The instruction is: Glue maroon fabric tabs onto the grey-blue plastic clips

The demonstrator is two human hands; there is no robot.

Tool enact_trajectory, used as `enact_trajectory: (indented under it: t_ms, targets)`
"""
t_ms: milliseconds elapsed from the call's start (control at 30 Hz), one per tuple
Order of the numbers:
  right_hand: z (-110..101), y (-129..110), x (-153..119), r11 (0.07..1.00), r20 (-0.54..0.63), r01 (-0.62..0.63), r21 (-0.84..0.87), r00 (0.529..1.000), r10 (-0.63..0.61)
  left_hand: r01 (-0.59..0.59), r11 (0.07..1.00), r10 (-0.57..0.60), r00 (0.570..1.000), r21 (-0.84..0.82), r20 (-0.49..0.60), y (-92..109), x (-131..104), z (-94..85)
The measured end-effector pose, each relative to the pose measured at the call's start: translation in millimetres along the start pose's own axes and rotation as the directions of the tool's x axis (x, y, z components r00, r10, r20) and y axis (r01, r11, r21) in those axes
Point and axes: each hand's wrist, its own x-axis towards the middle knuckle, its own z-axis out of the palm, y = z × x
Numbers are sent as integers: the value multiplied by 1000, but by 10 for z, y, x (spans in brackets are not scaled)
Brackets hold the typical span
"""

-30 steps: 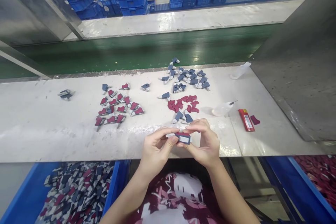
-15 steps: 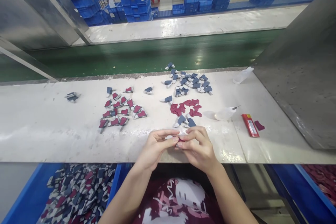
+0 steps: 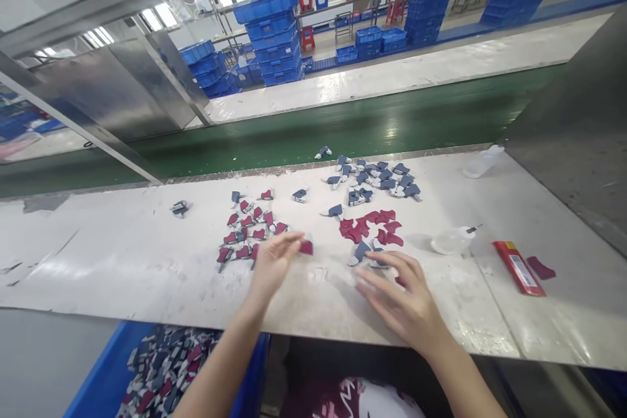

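Observation:
My left hand (image 3: 271, 271) is closed in a pinch. At its fingertips is a small maroon-faced plastic part (image 3: 306, 247), just right of a group of maroon-and-grey parts (image 3: 245, 221). My right hand (image 3: 404, 297) is open and slightly blurred, its fingers apart over the table. Near its fingertips lie blue-grey parts with whitish ends (image 3: 361, 253), partly hidden. A bit of maroon shows between its fingers; whether it touches them I cannot tell. Beyond sit loose flat maroon pieces (image 3: 355, 230) and a cluster of blue-grey parts (image 3: 385, 176).
To the right are a squeeze bottle with a thin tip (image 3: 450, 241), a red packet (image 3: 519, 268), a maroon piece (image 3: 541, 268) and another bottle (image 3: 482, 162). A blue bin (image 3: 98, 372) full of parts stands below the table edge. A green belt (image 3: 294, 130) runs behind.
My hands have come apart. The left moved leftward with the maroon-faced part towards the maroon group; the right opened over the blue-grey parts. The camera view has tilted up.

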Motion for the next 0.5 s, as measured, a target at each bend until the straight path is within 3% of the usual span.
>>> enact_trajectory:
  t_ms: [67, 100, 167, 233, 300, 367, 500]
  targets:
    - [-124, 123, -78, 990, -125, -69, -119, 991, 54, -100, 946, 128, 989, 309, -71, 4, 318, -272]
    - [-190, 190, -122, 973, -197, -123, -195, 977, 84, -119, 873, 173, 982, 474, -73, 19, 474, -391]
    - [-306, 319, -207, 912, -319, -258, -318, 935, 153, -121, 807, 215, 972, 578, -97, 79, 760, -553]
    - [-374, 429, -272, 847, -425, -399, -352, 874, 235, -131, 764, 281, 949, 632, -142, 165, 1024, -584]
    - [-387, 515, -306, 804, -480, -506, -314, 815, 325, -148, 727, 347, 922, 670, -173, 256, 1302, -488]
    - [-356, 588, -317, 785, -457, -552, -282, 797, 396, -166, 703, 369, 916, 691, -156, 328, 1613, -299]
    - [-259, 733, -342, 811, -330, -479, -336, 866, 375, -156, 694, 284, 957, 703, -68, 374, 2249, 137]
